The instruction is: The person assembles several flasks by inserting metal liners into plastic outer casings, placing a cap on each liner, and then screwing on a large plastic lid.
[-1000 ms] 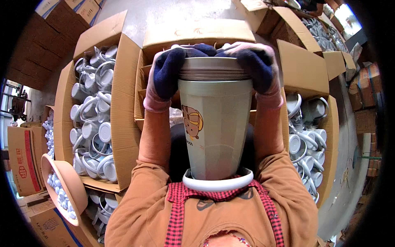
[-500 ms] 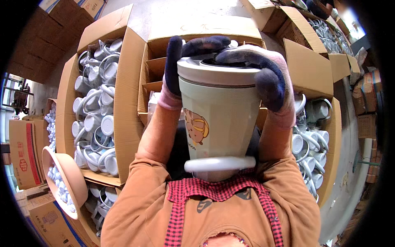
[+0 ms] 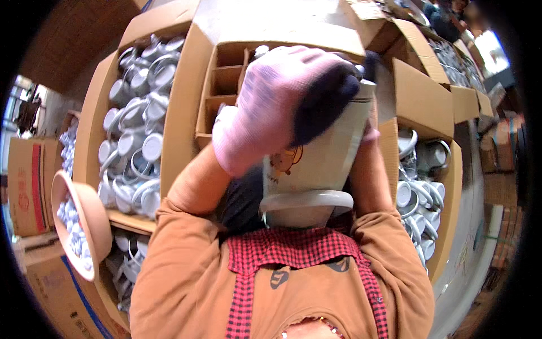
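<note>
A pale tumbler with a cartoon animal print stands tilted against my red-checked apron, its top leaning away and to the right. A grey carrying handle crosses its lower end. My left hand, in a pink glove with a navy palm, is closed over the top, blurred by motion. A small light-blue bit shows at its fingertips; whether they grip it is unclear. My right hand, gloved alike, holds the tumbler's far right side and is mostly hidden. The lid is covered by my left hand.
Cartons of grey-lidded tumblers with handles flank me, one carton at left and another at right. Ahead is a divided carton. A peach bowl of small light-blue parts tilts at left. Another person is at far right.
My left hand has swung right across the tumbler's top, hiding the lid. My right hand has slid from the lid to behind the tumbler's right side. The tumbler leans further right.
</note>
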A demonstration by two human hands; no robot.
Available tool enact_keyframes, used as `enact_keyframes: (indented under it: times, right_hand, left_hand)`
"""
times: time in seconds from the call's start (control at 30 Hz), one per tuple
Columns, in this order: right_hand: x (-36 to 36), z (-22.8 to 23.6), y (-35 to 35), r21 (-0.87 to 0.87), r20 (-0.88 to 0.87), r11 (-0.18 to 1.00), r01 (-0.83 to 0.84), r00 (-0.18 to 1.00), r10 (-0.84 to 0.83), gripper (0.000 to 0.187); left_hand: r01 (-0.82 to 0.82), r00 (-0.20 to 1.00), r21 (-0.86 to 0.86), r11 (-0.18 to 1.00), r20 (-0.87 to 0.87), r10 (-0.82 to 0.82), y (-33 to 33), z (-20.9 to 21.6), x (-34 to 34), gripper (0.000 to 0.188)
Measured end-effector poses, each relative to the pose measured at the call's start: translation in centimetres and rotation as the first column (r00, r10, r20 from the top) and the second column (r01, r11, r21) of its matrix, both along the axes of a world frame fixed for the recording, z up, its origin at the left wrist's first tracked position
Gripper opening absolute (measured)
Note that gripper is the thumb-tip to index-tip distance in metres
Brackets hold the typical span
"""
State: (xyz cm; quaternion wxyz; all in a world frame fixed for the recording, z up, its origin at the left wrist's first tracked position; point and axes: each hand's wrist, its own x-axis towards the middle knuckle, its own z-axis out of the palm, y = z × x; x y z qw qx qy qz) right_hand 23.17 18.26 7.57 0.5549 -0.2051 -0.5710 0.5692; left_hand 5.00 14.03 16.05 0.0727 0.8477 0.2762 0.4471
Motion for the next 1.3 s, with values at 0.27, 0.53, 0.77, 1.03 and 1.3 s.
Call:
enact_keyframes:
  times: [0.27, 0.53, 0.77, 1.03, 1.3]
  right_hand:
    - [0.9, -0.3, 0.0, -0.013, -0.566, 0.816, -0.578, 0.677, 0.471, 0.053]
    - [4.4, -3.3, 2.4, 0.235, -0.07, 0.97, 0.069, 0.996, -0.054, 0.079]
    - [6.4, 1.0, -2.1, 0.127, 0.011, 0.991, 0.041, 0.999, -0.043, 0.061]
    - [4.5, -0.7, 1.6, -0.057, -0.293, 0.976, -0.21, 0.938, 0.185, 0.057]
    - [4.9, -0.5, 1.3, -0.241, -0.145, 0.95, -0.198, 0.975, 0.167, 0.031]
  left_hand:
    - [0.073, 0.995, 0.072, 0.995, 0.06, -0.078, 0.6, 0.4, 1.6, 0.015]
    - [0.035, 0.987, -0.371, 0.928, 0.156, 0.025, 1.3, -0.8, -1.2, 0.012]
    - [0.344, 0.904, -0.44, 0.83, 0.394, -0.167, 2.4, -2.7, -1.7, 0.024]
    - [0.095, 0.972, -0.303, 0.948, 0.233, -0.023, 2.9, -4.3, -3.4, 0.036]
    - [0.239, 0.94, -0.154, 0.959, 0.285, -0.188, 2.1, -3.4, -1.1, 0.029]
